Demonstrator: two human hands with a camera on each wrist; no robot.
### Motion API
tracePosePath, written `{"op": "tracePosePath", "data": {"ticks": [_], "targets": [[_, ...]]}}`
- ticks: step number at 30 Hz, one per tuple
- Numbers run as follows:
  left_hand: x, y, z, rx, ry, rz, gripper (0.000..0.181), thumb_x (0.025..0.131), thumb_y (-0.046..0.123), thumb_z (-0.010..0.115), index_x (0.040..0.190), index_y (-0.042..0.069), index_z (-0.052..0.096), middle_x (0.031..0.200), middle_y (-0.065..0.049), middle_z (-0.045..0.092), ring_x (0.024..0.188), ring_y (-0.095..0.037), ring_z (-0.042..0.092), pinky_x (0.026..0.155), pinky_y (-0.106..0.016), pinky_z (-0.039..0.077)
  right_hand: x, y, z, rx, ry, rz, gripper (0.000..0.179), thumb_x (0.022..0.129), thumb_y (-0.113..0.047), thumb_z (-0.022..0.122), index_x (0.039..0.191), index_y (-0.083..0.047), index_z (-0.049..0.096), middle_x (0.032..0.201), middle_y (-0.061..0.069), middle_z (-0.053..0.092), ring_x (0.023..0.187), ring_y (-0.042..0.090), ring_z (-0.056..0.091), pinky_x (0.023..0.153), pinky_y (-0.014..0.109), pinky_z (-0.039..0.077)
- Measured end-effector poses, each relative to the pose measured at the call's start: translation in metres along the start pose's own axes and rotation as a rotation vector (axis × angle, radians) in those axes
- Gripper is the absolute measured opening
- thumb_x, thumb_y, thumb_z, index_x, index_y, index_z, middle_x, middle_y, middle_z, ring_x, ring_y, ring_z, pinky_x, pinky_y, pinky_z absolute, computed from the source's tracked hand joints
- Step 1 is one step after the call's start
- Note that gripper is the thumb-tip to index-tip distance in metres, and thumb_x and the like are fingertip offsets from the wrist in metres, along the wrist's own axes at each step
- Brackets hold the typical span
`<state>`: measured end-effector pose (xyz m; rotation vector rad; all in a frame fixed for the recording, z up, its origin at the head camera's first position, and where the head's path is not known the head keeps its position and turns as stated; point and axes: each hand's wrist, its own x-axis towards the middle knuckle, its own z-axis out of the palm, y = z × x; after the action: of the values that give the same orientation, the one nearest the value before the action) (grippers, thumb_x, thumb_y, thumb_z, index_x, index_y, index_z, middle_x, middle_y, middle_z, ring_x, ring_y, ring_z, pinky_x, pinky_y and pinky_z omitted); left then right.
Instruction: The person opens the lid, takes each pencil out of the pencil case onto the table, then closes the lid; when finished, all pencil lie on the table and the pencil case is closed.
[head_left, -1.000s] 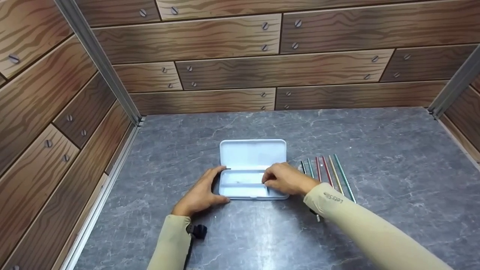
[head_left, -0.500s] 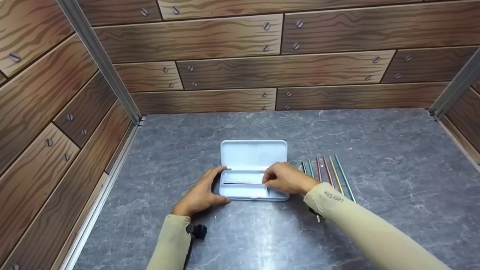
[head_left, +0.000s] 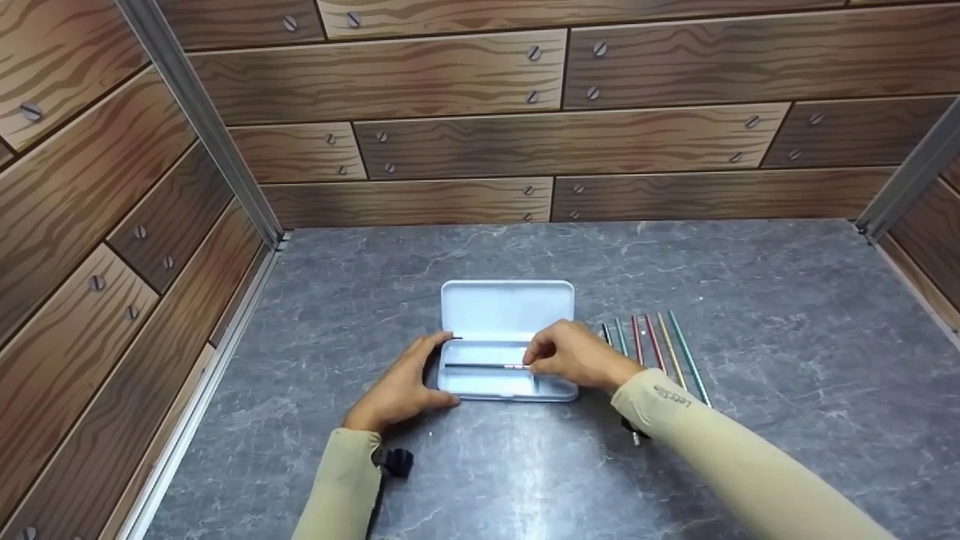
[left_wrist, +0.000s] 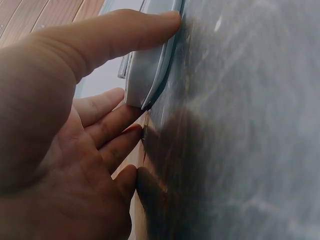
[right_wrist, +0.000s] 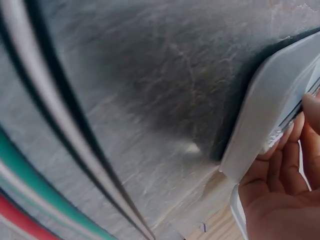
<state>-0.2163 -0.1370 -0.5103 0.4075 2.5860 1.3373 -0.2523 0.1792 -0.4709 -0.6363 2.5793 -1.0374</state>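
A white pencil case lies open on the table, its lid raised at the back. My left hand holds the case's left end, with the thumb at the front edge and a finger at the back corner. In the left wrist view, the thumb lies along the case while fingertips touch its end. My right hand is over the case's right half and pinches a dark pencil near its pale-banded end. That pencil lies level across the case's tray. In the right wrist view, the fingers partly hide the pencil.
Several pencils, black, green, red and yellowish, lie in a row right of the case; a red pencil is among them. The right forearm covers their near ends. Wood-patterned walls enclose the grey marbled table.
The pencil, hard to see a second ago, now shows across the tray, its dark side and pale band visible. My right hand has shifted very slightly; my left hand has stayed in place.
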Motion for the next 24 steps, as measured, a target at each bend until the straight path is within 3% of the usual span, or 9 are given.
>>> {"op": "tracePosePath", "data": {"ticks": [7, 14, 20, 24], "targets": [[-0.001, 0.000, 0.001, 0.002, -0.003, 0.004, 0.102, 0.084, 0.014, 0.098, 0.171, 0.016, 0.044, 0.169, -0.019, 0.049, 0.159, -0.037, 0.044, 0.135, -0.061, 0.033, -0.007, 0.003, 0.000, -0.006, 0.048, -0.059, 0.006, 0.097, -0.010, 0.084, 0.101, -0.008, 0.088, 0.100, 0.006, 0.086, 0.089, 0.008, 0.067, 0.085, 0.029, 0.055], [-0.001, 0.000, 0.000, 0.013, -0.007, -0.002, 0.102, 0.084, 0.015, 0.099, 0.171, 0.018, 0.044, 0.168, -0.019, 0.049, 0.158, -0.037, 0.045, 0.134, -0.062, 0.034, -0.027, 0.012, -0.011, 0.023, 0.130, -0.073, 0.011, 0.097, -0.011, 0.084, 0.107, -0.008, 0.089, 0.105, 0.008, 0.087, 0.099, 0.016, 0.074, 0.092, 0.030, 0.059], [-0.001, -0.002, 0.000, 0.002, -0.010, -0.018, 0.102, 0.085, 0.016, 0.098, 0.171, 0.019, 0.043, 0.170, -0.018, 0.047, 0.159, -0.036, 0.044, 0.134, -0.061, 0.033, -0.051, 0.030, -0.022, 0.058, 0.181, -0.020, 0.013, 0.098, -0.014, 0.084, 0.110, -0.009, 0.088, 0.113, 0.009, 0.086, 0.108, 0.021, 0.075, 0.100, 0.034, 0.059], [-0.001, -0.002, -0.001, -0.011, -0.012, -0.007, 0.103, 0.085, 0.016, 0.098, 0.171, 0.018, 0.043, 0.170, -0.017, 0.047, 0.160, -0.036, 0.043, 0.134, -0.060, 0.033, -0.074, 0.045, -0.033, 0.070, 0.207, 0.033, 0.016, 0.098, -0.016, 0.085, 0.113, -0.011, 0.087, 0.116, 0.009, 0.086, 0.110, 0.023, 0.077, 0.099, 0.030, 0.060]]}}
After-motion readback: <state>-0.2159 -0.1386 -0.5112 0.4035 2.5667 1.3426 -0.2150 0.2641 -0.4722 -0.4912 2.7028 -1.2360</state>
